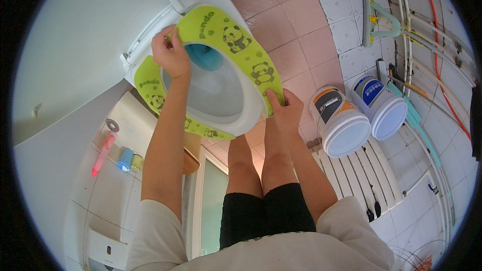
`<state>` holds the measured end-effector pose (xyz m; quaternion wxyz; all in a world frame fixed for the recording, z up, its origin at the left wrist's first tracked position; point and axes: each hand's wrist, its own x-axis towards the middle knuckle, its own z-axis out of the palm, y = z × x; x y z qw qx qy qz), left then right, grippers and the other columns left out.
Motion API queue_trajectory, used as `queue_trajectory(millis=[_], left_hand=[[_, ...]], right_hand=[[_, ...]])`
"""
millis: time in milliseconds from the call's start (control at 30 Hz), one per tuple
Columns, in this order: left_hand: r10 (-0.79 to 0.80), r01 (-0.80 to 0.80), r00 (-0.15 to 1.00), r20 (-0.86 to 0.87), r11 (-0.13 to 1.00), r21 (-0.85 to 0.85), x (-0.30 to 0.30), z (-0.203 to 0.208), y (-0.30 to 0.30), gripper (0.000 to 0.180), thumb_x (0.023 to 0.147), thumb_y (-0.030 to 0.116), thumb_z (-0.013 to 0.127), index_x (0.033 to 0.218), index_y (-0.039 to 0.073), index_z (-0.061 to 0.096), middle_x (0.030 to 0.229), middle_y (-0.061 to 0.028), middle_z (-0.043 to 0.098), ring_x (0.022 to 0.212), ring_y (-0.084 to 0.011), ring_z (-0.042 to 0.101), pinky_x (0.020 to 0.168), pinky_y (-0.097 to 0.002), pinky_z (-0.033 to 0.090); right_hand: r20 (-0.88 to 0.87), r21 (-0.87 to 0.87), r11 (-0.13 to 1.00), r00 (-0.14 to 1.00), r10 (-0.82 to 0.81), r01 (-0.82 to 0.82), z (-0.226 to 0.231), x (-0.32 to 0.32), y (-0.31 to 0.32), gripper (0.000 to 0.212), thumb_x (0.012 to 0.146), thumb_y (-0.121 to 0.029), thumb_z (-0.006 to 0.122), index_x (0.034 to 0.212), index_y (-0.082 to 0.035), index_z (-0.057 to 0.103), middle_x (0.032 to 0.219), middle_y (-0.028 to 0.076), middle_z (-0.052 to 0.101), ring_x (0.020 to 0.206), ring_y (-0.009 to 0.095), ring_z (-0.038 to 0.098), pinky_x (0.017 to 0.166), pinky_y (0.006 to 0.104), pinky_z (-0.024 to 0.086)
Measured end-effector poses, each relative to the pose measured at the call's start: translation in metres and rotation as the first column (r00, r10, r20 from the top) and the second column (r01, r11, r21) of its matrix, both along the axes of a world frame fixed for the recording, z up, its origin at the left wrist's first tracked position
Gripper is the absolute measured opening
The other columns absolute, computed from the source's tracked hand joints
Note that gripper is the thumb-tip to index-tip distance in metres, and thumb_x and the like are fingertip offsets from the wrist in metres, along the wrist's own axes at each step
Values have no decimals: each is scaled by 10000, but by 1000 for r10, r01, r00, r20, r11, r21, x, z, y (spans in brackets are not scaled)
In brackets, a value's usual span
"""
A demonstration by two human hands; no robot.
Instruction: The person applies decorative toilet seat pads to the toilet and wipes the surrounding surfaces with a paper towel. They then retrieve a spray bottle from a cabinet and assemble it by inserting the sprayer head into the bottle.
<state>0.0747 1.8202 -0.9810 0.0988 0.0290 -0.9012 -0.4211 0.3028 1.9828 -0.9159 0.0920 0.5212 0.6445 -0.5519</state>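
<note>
Left hand (172,55) is clamped on the green strip (247,52) at its far end, right hand (289,109) at its near end. I log its long axis curving far-left to near-right between them, along the toilet's (251,114) right side.

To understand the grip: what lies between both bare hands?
The head view shows the open white toilet bowl and part of the lime-green, panda-print seat cover between them.

Lime-green panda-print right cover (253,57) and matching left cover (147,89), curved along opposite sides of a white toilet seat (250,109)
</note>
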Motion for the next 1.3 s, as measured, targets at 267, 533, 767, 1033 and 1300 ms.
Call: queue_trajectory(millis=[267,533,767,1033,1300], left_hand=[[55,-55,998,-20,998,-18,-1,-10,6,67,868,39,643,910,-6,618,826,-65,632,673,-110,557,618,-246,468],[90,-86,995,-38,993,78,-10,-5,-5,71,863,52,633,890,3,588,790,-52,576,657,-126,492,575,-281,419],[90,-75,993,-79,982,171,-28,38,15,73,863,67,646,897,13,610,795,-33,569,653,-120,480,567,-274,402],[-29,25,998,-62,997,-68,-16,2,-9,78,833,37,654,912,37,654,845,-62,553,679,-171,499,572,-284,408],[94,-94,996,1,995,-40,-7,-5,-18,81,834,48,658,913,34,644,853,-49,561,662,-150,502,585,-279,426]], right_hand=[[-146,117,991,988,-46,63,10,-1,-2,169,839,-117,717,899,38,689,699,18,631,622,49,516,551,223,424],[-109,160,982,987,120,-102,23,-15,5,110,840,-45,694,888,54,684,698,-8,608,629,41,499,554,200,401],[-268,215,972,963,-38,98,32,-23,10,226,826,-160,715,939,34,682,671,82,627,598,86,543,561,253,454],[-110,-71,997,993,32,-40,-18,-2,4,249,878,-201,661,956,35,670,709,95,638,656,117,562,616,275,460],[-81,-51,998,996,41,-45,-26,4,4,200,910,-98,627,1015,68,662,806,20,648,678,47,535,599,204,434]])
